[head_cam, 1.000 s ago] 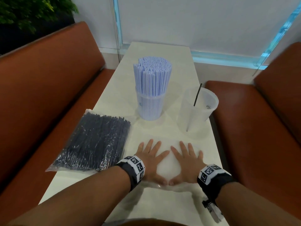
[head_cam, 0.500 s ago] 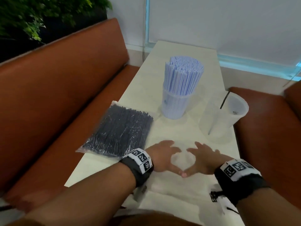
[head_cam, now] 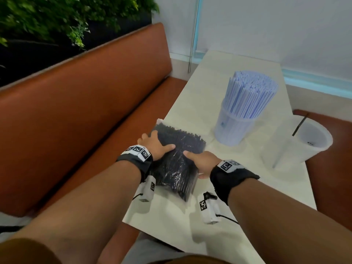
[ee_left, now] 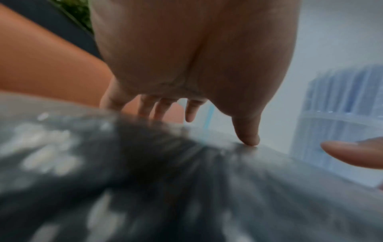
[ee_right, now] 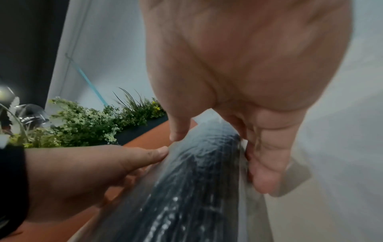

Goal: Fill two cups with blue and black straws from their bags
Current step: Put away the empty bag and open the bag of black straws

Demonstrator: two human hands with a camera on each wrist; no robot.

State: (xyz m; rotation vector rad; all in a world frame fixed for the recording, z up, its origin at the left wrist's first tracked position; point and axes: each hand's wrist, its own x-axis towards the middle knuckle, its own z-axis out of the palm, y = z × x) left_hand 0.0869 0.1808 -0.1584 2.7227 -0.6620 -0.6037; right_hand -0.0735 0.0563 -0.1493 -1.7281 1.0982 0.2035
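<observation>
A clear bag of black straws lies at the table's left edge and bulges up between my hands. My left hand grips its left side, thumb on top and fingers over the far edge. Gripping the right side is my right hand, thumb on top and fingers curled under the edge. In the right wrist view the bag arches between my right hand and the left hand. A clear cup packed with blue straws stands behind. To its right, a second clear cup holds one black straw.
The white table is narrow, with orange benches on the left and right. Green plants sit behind the left bench. A white wall closes the far end.
Both hands left the flat spot in front of me and moved left onto the bag of black straws, taking hold of it. The head view swung left.
</observation>
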